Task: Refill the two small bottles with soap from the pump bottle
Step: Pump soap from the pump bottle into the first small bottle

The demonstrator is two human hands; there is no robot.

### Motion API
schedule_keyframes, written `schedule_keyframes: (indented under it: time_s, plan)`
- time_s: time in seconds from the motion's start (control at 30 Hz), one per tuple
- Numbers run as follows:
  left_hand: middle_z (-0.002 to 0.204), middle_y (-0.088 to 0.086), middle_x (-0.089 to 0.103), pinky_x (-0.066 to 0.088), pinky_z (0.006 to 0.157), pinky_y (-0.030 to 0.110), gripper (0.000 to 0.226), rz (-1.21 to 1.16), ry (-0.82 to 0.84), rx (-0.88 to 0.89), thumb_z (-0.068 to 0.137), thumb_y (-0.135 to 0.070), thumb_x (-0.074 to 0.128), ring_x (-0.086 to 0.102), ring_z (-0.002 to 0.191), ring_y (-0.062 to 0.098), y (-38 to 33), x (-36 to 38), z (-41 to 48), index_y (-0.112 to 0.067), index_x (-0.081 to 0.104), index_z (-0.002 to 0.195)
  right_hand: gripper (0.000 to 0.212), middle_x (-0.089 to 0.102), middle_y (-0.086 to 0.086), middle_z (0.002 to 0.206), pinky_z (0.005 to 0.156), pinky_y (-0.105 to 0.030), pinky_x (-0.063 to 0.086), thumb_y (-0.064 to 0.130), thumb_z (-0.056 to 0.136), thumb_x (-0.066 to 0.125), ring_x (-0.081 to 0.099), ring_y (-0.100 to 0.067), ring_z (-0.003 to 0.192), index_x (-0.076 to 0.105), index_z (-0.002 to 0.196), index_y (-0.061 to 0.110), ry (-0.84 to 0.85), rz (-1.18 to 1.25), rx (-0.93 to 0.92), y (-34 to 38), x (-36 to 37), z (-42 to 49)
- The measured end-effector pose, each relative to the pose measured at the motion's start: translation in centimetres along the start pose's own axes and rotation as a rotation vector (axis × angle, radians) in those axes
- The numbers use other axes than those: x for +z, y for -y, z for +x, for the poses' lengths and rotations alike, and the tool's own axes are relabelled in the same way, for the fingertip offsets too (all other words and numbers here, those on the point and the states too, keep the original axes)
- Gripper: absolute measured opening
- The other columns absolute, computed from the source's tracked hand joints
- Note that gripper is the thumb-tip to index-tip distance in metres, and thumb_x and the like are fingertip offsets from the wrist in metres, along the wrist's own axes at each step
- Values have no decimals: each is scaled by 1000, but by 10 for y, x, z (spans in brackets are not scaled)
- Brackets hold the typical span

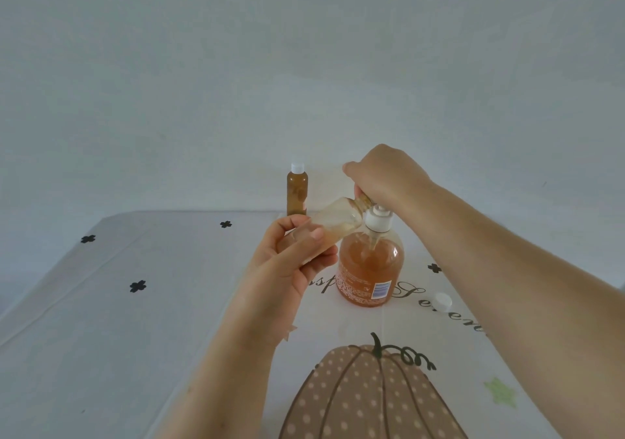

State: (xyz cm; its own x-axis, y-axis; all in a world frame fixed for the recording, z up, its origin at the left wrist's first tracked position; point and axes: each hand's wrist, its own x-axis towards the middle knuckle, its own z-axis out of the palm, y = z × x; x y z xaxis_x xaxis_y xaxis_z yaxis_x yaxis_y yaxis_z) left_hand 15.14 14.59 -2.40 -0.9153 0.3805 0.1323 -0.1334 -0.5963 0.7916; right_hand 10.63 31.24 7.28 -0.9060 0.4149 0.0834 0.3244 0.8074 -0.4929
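The left hand [297, 262] is gripping an uncapped small bottle [333, 222], thumb and fingers curling round its lower body, and is holding it tilted almost on its side in the air. Its open mouth is pointing right and sitting just beside the white pump head. A little pale soap is lying inside it near the neck. The right hand [385, 174] is reaching in from the right and coming down over the top of the pump bottle [370, 269], its fingers curling round the pump head. This bottle is standing upright mid-desk, largely full of orange soap. The second small bottle [297, 193], capped in white and full of amber soap, is standing upright at the far edge of the desk [118, 320], left of both hands. A loose white cap [443, 301] is lying on the cloth to the right of the pump bottle, under the right forearm. A printed pumpkin [365, 394] is showing at the near edge.
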Motion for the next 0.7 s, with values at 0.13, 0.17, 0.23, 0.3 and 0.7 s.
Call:
schedule_keyframes:
  time_s: [0.13,0.17,0.23,0.3,0.7]
  plan:
    - [99,11,71,56,82,31,23,-22,22,-7,89,-4,63,67,87,25,0,4,-2,-7,54,111,41,58,0,56,57,-27,38,32,95,46,52,-20,55,76,94,4,11,-43,-50,2,-9,-4]
    - [99,11,71,56,82,31,23,-21,22,-11,90,-3,63,67,87,25,0,4,-1,-6,54,111,43,57,0,53,58,-27,39,34,97,45,53,-20,54,75,91,4,19,-51,-54,2,-10,-4]
    - [99,10,71,56,81,31,22,-17,19,-15,89,-3,63,67,87,25,-1,4,-1,-6,55,109,43,55,1,46,60,-28,42,34,98,45,53,-21,52,73,86,4,40,-35,-39,2,-10,-4]
    - [98,10,70,57,80,31,22,-22,11,-17,87,-4,65,67,85,24,-2,4,-1,-6,56,107,36,53,1,43,63,-29,44,30,96,48,52,-21,50,70,82,6,62,-7,-10,2,-8,-5]
    - [91,10,68,56,74,28,37,-15,-18,-32,79,-5,74,67,80,23,2,-1,3,-5,54,109,44,62,-4,69,59,-30,40,36,95,45,53,-22,59,75,95,5,-42,-13,-39,-9,8,6]
